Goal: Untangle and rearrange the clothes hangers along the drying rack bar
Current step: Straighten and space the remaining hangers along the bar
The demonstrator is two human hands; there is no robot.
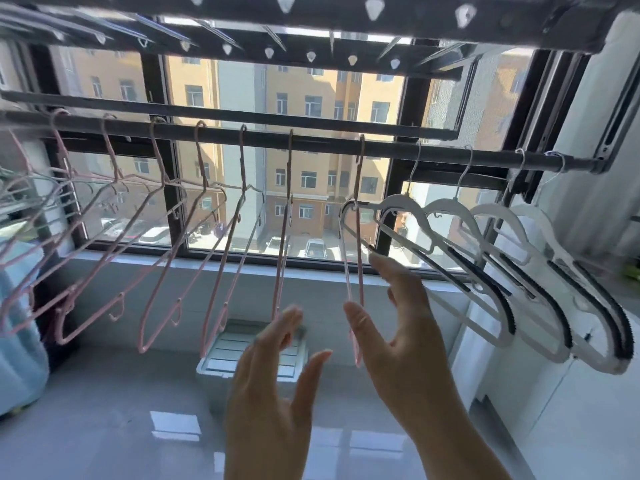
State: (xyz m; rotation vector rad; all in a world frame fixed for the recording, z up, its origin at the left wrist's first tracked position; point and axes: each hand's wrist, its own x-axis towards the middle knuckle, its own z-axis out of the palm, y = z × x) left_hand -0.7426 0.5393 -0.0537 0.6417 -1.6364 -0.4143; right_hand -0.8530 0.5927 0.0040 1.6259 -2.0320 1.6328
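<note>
While both hands stay off the wires, fingers spread and gripping nothing, the drying rack bar (pixel 311 142) crosses the window (pixel 311 98) with hangers spaced along it. Thin pink wire hangers (pixel 243 161) fill its left and middle; thick white hangers (pixel 445 205) with black ribbed strips crowd the right end. The left hand (pixel 273 386) is raised beneath them. The right hand (pixel 405 341) has its thumb at the last pink hanger (pixel 361 157); I cannot tell if it touches.

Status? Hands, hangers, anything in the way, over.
Left hand and right hand open, nothing held. Pink hangers spaced along bar, white hangers at right end. Nearest pink hanger by right hand, contact unclear. No obstruction seen.
</note>
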